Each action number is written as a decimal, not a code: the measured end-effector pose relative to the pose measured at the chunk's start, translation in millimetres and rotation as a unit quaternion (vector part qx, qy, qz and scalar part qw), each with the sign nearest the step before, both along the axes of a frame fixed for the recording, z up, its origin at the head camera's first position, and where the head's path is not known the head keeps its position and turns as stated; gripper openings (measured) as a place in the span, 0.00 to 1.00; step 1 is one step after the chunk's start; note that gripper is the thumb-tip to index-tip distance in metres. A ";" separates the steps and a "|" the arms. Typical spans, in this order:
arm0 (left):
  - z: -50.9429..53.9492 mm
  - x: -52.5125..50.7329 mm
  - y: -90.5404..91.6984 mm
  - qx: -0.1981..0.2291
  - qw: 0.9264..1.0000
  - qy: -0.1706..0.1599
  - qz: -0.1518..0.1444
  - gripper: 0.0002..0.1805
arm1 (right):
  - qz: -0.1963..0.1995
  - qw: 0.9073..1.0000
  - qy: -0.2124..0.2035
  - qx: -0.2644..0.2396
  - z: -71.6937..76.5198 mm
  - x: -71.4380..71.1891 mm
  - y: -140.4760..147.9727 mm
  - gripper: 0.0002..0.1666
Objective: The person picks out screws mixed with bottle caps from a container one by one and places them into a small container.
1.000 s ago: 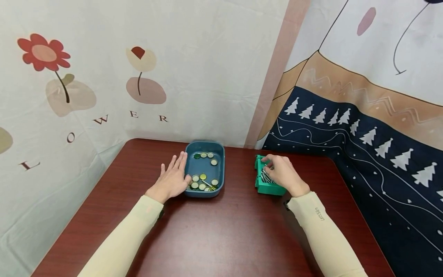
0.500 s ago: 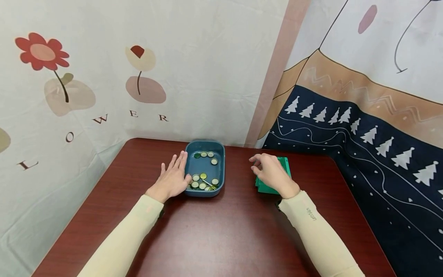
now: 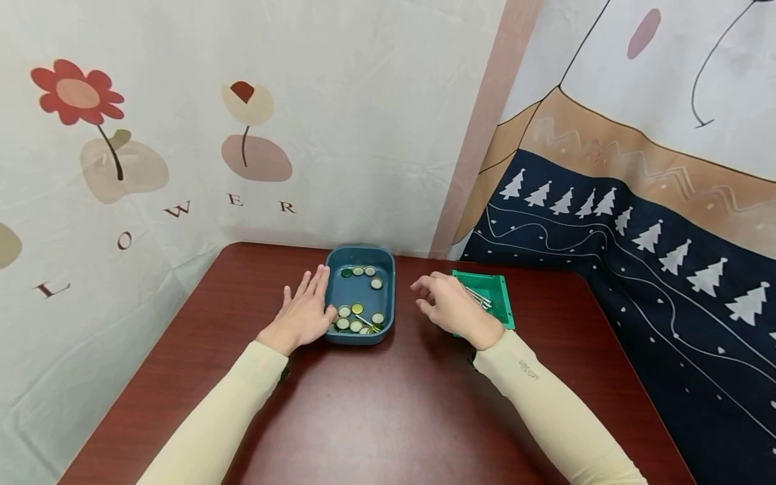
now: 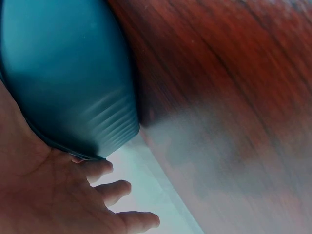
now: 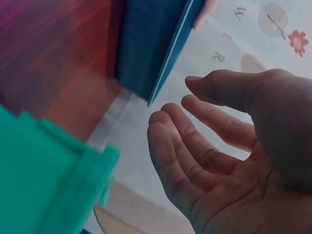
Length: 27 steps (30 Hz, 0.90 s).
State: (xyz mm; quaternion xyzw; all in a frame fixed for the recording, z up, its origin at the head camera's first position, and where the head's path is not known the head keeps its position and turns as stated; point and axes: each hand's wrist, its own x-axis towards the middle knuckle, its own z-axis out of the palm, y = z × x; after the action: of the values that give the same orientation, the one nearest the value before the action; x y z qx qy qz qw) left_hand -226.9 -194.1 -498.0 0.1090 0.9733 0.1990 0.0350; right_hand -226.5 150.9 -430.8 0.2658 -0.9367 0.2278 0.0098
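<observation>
A blue rectangular tray [image 3: 391,296] holds several bottle caps [image 3: 355,326], mostly near its front end, and a thin silvery rod [image 3: 364,320] lying among them. My left hand [image 3: 297,313] rests against the tray's left rim, its fingers extended. Between the tray and a green plastic box [image 3: 502,303], my right hand [image 3: 453,306] hovers over the table. In the right wrist view its fingers are loosely bent, and nothing shows between thumb and fingertips. Several slim metal pieces like nails [image 3: 479,296] lie in the green box, partly hidden behind that hand.
Both containers stand on a dark red-brown table [image 3: 364,411], near its far edge. A printed cloth [image 3: 364,135] hangs right behind that edge, and a navy patterned one [image 3: 667,323] drops along the right side.
My right hand has come out of the green box and moved left toward the blue tray, uncovering much of the box. My left hand keeps its place on the tray.
</observation>
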 end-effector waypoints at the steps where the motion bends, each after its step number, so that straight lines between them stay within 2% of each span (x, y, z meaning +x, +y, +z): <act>1: -0.2 0.1 0.2 0.000 1.000 -0.001 0.000 0.50 | 0.003 1.000 -0.002 0.003 -0.3 0.9 -3.3 0.18; 8: -1.3 0.4 0.8 0.002 1.000 0.001 0.002 0.51 | 0.041 0.999 -0.018 -0.008 -11.6 -5.8 -22.5 0.18; 9: -1.3 0.4 0.8 0.002 1.000 0.001 0.002 0.51 | 0.056 0.998 -0.012 -0.017 -27.8 -18.9 -21.3 0.18; 12: -1.5 0.2 1.1 0.001 1.000 0.002 0.001 0.51 | 0.072 0.997 -0.013 -0.016 -33.9 -22.5 -29.0 0.19; 15: -1.2 0.7 0.9 0.002 1.000 0.003 0.001 0.51 | 0.084 0.996 -0.009 -0.014 -33.0 -21.0 -39.3 0.19; 16: -1.1 0.8 0.8 0.003 1.000 0.003 0.002 0.51 | 0.079 0.997 -0.012 -0.003 -18.3 -8.8 -46.4 0.20; 22: -1.1 1.5 1.1 0.001 1.000 0.003 0.002 0.51 | 0.094 0.995 0.012 0.032 -15.8 -7.2 -65.5 0.20; 27: -2.0 1.8 0.7 0.002 1.000 0.004 0.003 0.51 | 0.113 0.993 -0.002 0.036 -18.9 -11.6 -77.5 0.21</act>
State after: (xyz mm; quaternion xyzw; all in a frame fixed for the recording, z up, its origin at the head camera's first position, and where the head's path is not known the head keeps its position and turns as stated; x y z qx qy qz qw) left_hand -225.1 -193.4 -499.9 0.1071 0.9733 0.2008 0.0306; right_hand -238.1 73.4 -449.6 0.3699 -0.9082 0.1939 -0.0271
